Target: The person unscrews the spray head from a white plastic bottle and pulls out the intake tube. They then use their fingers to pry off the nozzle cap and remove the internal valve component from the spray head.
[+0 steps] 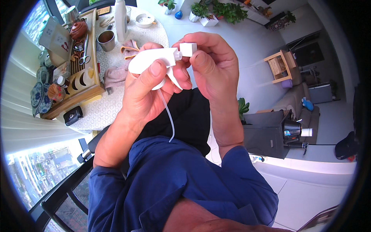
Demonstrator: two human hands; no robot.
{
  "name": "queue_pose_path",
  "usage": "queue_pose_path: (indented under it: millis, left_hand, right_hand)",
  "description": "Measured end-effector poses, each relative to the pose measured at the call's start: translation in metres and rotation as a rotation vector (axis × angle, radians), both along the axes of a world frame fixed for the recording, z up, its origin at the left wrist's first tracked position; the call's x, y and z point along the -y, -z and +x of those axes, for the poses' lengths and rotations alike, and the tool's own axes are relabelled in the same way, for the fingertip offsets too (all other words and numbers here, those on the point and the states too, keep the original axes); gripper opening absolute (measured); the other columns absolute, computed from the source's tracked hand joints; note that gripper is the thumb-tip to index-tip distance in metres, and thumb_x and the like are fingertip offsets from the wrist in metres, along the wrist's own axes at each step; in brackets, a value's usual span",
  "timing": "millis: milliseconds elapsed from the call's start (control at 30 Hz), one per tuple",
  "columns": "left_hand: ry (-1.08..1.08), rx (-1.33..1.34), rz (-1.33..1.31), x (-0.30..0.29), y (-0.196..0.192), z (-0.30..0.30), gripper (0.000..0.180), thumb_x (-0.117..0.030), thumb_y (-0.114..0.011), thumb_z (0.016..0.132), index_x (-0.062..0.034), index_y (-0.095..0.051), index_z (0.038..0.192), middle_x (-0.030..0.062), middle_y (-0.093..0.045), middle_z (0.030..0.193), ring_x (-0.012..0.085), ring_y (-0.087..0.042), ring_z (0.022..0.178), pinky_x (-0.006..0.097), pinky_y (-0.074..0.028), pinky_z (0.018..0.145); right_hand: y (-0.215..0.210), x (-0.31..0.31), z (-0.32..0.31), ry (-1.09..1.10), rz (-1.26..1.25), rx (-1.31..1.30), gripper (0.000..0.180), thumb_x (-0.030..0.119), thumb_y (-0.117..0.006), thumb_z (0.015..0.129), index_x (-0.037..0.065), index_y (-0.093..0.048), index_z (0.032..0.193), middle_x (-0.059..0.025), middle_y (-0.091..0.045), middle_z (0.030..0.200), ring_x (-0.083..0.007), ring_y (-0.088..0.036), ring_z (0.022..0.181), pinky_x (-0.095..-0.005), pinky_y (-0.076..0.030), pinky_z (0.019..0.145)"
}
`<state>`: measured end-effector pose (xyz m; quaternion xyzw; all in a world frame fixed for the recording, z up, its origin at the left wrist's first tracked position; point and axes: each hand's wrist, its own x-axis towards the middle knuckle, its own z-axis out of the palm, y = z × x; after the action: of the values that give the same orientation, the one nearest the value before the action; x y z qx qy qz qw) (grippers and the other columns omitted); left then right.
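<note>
Right now my left hand [145, 91] is wrapped around a white spray-trigger head [152, 61], its thin clear tube [167, 116] dangling below. Just right of it, my right hand [210, 63] pinches its square nozzle cap [188, 49]. Behind it, a round table [116, 104] carries a white bottle [121, 19].

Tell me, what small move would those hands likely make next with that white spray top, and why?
Probably a slight twist of the square nozzle tip. The right hand pinches it between thumb and fingers, while the left hand grips the white spray head steady, its thin tube hanging free.
</note>
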<state>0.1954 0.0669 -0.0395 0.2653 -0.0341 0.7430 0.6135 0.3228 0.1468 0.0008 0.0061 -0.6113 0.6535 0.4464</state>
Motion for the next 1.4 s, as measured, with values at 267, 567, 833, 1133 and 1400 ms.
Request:
queue_pose_path:
  millis: [267, 567, 833, 1133, 1400]
  left_hand:
    - [0.017, 0.005, -0.029, 0.003, -0.004, 0.002, 0.028, -0.024, -0.063, 0.097, -0.0038, -0.054, 0.115, 0.0186, -0.068, 0.094, 0.0299, -0.07, 0.082, 0.035, -0.06, 0.073]
    - [0.079, 0.045, -0.017, -0.002, -0.001, 0.005, 0.03, -0.027, -0.064, 0.097, -0.0034, -0.057, 0.114, 0.0173, -0.066, 0.092, 0.0293, -0.069, 0.081, 0.035, -0.059, 0.076]
    - [0.07, 0.044, 0.012, -0.002, 0.002, 0.007, 0.029, -0.028, -0.062, 0.098, -0.0044, -0.057, 0.113, 0.0169, -0.065, 0.091, 0.0284, -0.067, 0.082, 0.035, -0.058, 0.077]
    - [0.065, 0.041, 0.011, -0.003, 0.006, 0.009, 0.029, -0.028, -0.063, 0.097, -0.0052, -0.057, 0.115, 0.0174, -0.065, 0.091, 0.0284, -0.066, 0.082, 0.036, -0.057, 0.077]
    - [0.05, 0.005, 0.041, -0.001, 0.005, 0.009, 0.033, -0.027, -0.063, 0.096, -0.0037, -0.055, 0.119, 0.0195, -0.065, 0.093, 0.0293, -0.067, 0.082, 0.037, -0.057, 0.077]
  right_hand:
    - [0.008, -0.007, -0.002, -0.136, -0.134, -0.041, 0.03, 0.012, -0.066, 0.096, -0.004, -0.061, 0.12, -0.0128, -0.07, 0.095, -0.0168, -0.069, 0.075, -0.0298, -0.058, 0.066]
    - [0.012, -0.009, 0.001, -0.163, -0.195, -0.057, 0.031, 0.014, -0.064, 0.097, -0.004, -0.061, 0.122, -0.0116, -0.071, 0.096, -0.0184, -0.071, 0.079, -0.0299, -0.059, 0.069]
    - [0.01, -0.005, 0.001, -0.122, -0.158, -0.064, 0.028, 0.006, -0.066, 0.094, -0.004, -0.062, 0.12, -0.0125, -0.071, 0.096, -0.0175, -0.071, 0.079, -0.0299, -0.06, 0.072]
    - [0.01, -0.005, 0.004, -0.087, -0.082, -0.045, 0.026, 0.003, -0.065, 0.094, -0.004, -0.063, 0.118, -0.0119, -0.072, 0.094, -0.0151, -0.07, 0.079, -0.0273, -0.059, 0.072]
    - [0.019, -0.015, 0.005, -0.097, 0.064, -0.019, 0.034, 0.015, -0.058, 0.1, -0.002, -0.057, 0.129, -0.0229, -0.067, 0.114, -0.0186, -0.065, 0.071, -0.0284, -0.054, 0.057]
